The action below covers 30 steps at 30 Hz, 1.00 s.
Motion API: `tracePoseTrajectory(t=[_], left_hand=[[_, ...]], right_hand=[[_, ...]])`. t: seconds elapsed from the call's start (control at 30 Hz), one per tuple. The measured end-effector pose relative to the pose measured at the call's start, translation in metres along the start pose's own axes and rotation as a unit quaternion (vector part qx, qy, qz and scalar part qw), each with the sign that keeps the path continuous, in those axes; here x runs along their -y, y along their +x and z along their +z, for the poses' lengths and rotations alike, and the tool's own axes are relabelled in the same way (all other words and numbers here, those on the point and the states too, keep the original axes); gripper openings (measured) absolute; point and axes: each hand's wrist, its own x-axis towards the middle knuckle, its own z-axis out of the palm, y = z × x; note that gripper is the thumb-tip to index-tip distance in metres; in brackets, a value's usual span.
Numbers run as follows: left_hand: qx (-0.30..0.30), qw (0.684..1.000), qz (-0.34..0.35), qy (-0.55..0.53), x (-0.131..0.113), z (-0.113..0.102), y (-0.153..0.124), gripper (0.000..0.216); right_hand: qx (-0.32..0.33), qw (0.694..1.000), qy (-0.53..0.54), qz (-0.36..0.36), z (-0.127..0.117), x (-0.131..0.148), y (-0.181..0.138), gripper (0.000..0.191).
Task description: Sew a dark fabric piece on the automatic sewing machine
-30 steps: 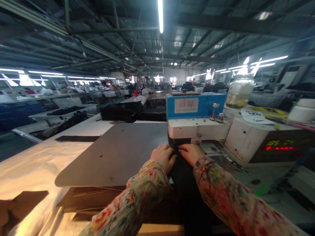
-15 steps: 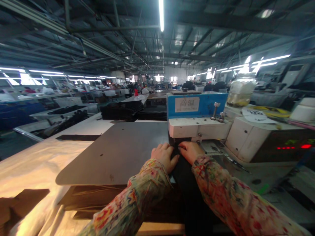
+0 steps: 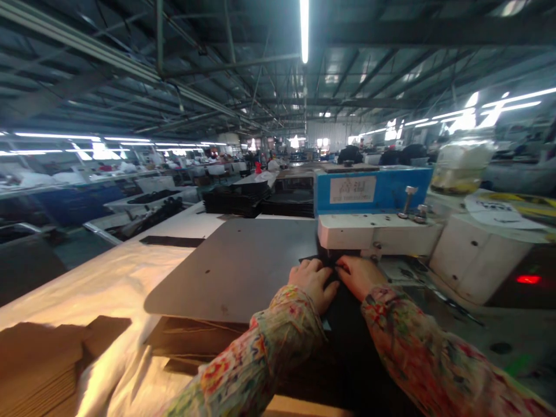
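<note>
A strip of black sheet material runs from the front edge up under the white head of a machine with a blue cover. My left hand lies palm down at the right edge of the grey metal plate, fingertips on the black material and thumb spread away. Just to its right, my right hand pinches the material between thumb and forefinger, close below the machine head. The material's far end is hidden under the head.
Stacks of black pieces lie behind the plate. Brown sheets are piled at the left on a cloth-covered table, with more under the plate. A lidded jar and a paper label sit on the machine at the right.
The view has turned left, so everything appears further right. A corner of black material now shows beyond my left fingertips. Both hands stay close to the machine head.
</note>
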Motion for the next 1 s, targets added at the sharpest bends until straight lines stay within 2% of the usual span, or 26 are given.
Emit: tracePoseTrajectory(t=[0.27, 0.53, 1.0], left_hand=[[-0.02, 1.0, 0.01, -0.005, 0.0023, 0.0046, -0.0031, 0.034], [-0.029, 0.999, 0.016, -0.013, 0.0022, 0.005, -0.0043, 0.034], [-0.036, 0.999, 0.02, -0.011, 0.0029, 0.0052, -0.005, 0.032]], right_hand=[[0.012, 1.0, -0.02, -0.015, 0.0054, -0.0036, 0.0027, 0.017], [-0.003, 0.999, -0.034, -0.024, 0.0098, -0.0067, 0.0032, 0.015], [0.002, 0.998, -0.054, -0.025, 0.0077, -0.0039, 0.0018, 0.015]])
